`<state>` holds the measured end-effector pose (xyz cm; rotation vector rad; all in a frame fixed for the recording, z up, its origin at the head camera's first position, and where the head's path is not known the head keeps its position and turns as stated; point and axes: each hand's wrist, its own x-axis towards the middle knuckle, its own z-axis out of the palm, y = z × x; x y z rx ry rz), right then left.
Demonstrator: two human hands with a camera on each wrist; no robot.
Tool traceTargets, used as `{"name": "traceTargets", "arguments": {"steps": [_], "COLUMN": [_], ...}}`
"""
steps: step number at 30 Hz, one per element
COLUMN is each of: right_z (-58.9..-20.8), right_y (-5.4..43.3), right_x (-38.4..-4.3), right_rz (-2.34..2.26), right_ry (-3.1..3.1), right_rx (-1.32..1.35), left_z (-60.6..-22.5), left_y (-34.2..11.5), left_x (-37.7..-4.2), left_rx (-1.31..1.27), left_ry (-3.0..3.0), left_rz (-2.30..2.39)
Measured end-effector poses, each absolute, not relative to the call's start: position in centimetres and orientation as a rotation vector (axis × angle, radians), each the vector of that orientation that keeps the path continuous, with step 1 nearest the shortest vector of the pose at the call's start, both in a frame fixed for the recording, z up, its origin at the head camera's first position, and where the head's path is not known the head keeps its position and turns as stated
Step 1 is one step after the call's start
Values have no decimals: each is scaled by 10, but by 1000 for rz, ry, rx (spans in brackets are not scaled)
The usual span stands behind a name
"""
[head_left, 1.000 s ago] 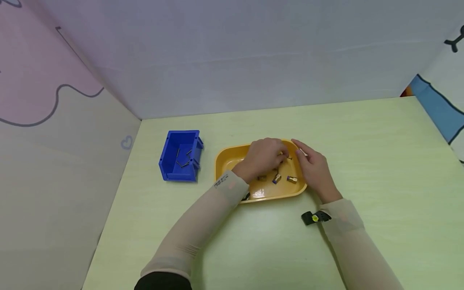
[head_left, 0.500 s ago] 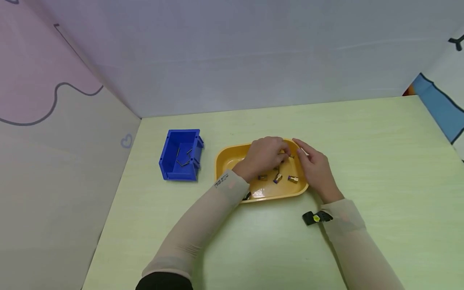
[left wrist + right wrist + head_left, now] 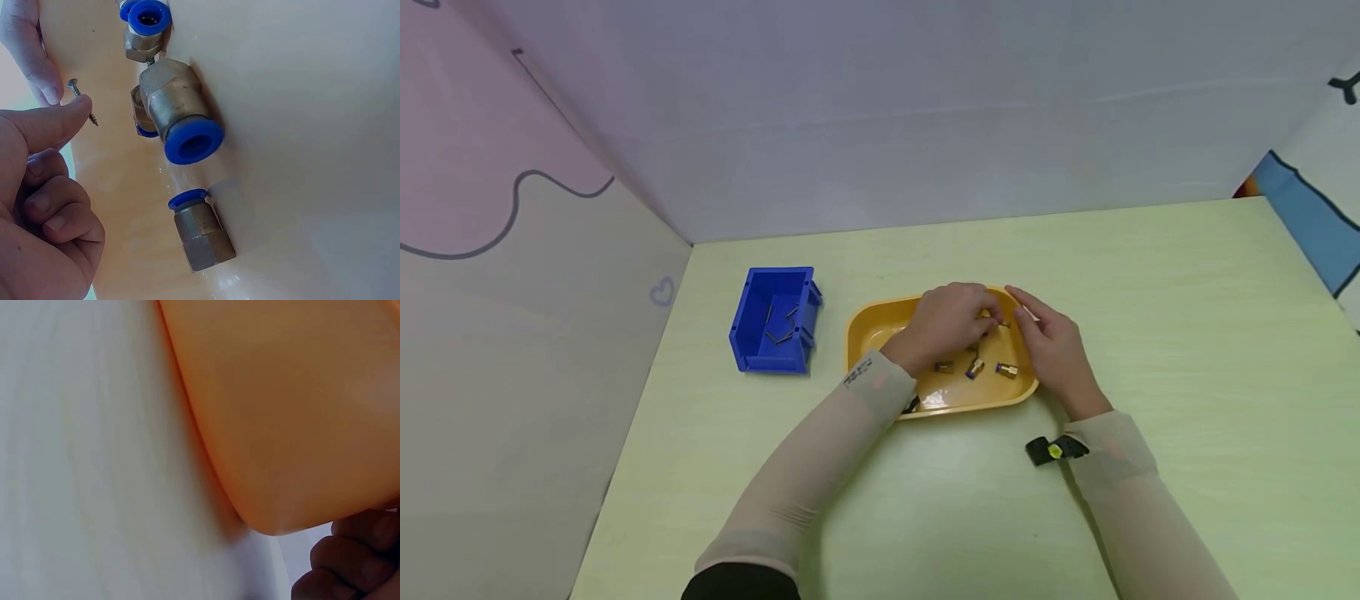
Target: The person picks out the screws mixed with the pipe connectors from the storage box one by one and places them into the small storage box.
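Observation:
My left hand [image 3: 945, 325] reaches into the yellow tray [image 3: 880, 317]. Between its thumb and a hidden finger it pinches a small screw [image 3: 76, 90], seen close in the left wrist view; the other fingers are curled. Several brass push-in fittings with blue collars lie in the tray, among them a large-looking fitting [image 3: 172, 100] and a lower fitting [image 3: 203, 234]. My right hand [image 3: 1060, 354] grips the tray's right end at the rim; in the right wrist view its curled fingers [image 3: 356, 556] sit by the tray's outer wall.
A blue bin [image 3: 775, 362] with several screws inside stands left of the tray on the pale table [image 3: 925, 517]. A black strap with a yellow-green piece [image 3: 1055, 451] is at the right wrist. Light walls [image 3: 880, 125] border the back and left.
Both hands stay in nearly the same place at the tray. The whole head view has shifted very slightly; nothing is taken or let go.

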<state>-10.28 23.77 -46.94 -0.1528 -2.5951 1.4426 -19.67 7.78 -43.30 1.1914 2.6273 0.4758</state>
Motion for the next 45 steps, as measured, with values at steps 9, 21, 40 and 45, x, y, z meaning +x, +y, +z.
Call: {"name": "traceTargets", "arguments": {"steps": [9,21,40,45], "right_z": [-468,-465,-463,-462], "right_y": [239,233,234,234], "right_x": [-104,-101,-102,-102], "right_rz": [1423,1425,1422,1419], "right_ry": [-2610,-2607,-2637,-2637], "right_rx": [-158,-160,-205,-214], "left_z": [-430,-414,-375,-368], "left_y": [78,70,13,-10], "left_x": [-197,-199,-209,-214], "left_rx": [1196,1125,878,808], "left_ry": [2615,2694,2789,2815], "left_rz": [493,574,856,980]}}
